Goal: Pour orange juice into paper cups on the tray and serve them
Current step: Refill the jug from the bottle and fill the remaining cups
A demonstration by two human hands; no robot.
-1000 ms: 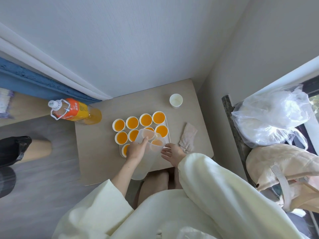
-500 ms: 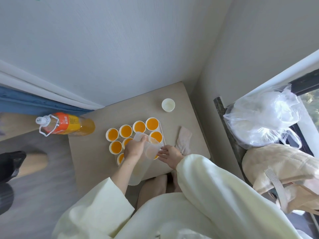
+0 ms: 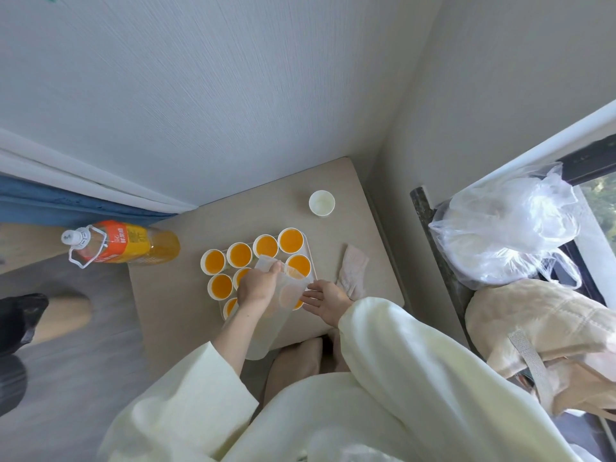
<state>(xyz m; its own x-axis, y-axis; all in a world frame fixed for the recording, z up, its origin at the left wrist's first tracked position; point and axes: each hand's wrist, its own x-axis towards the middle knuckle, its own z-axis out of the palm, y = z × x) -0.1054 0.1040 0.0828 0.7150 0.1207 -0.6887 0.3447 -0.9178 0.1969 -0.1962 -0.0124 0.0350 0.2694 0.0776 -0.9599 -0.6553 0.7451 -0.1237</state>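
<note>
While gripping the translucent pitcher (image 3: 270,328) just below its rim, holds it tilted in the left hand (image 3: 258,286), fingers curled round the wall, mouth low over the near right part of the tray (image 3: 309,253). Holds the right hand (image 3: 328,303) flat and relaxed beside the pitcher, fingers straight and pointing at its side; cannot tell whether touching it. Shows a trace of orange juice at the pitcher's mouth. Counts six paper cups (image 3: 291,240) in plain sight on the tray, all filled with juice, four of them along the far row, plus at least two more partly hidden behind hand and pitcher. Finds the tray near the middle of the beige table (image 3: 173,295). Has one empty paper cup (image 3: 321,203) standing apart toward the far right of the table, a crumpled cloth (image 3: 353,275) just right of the tray, and the capped orange juice bottle (image 3: 123,243) at the far left corner. Sees a clear plastic bag (image 3: 506,225) and a beige bag (image 3: 550,328) off to the right by the window.
</note>
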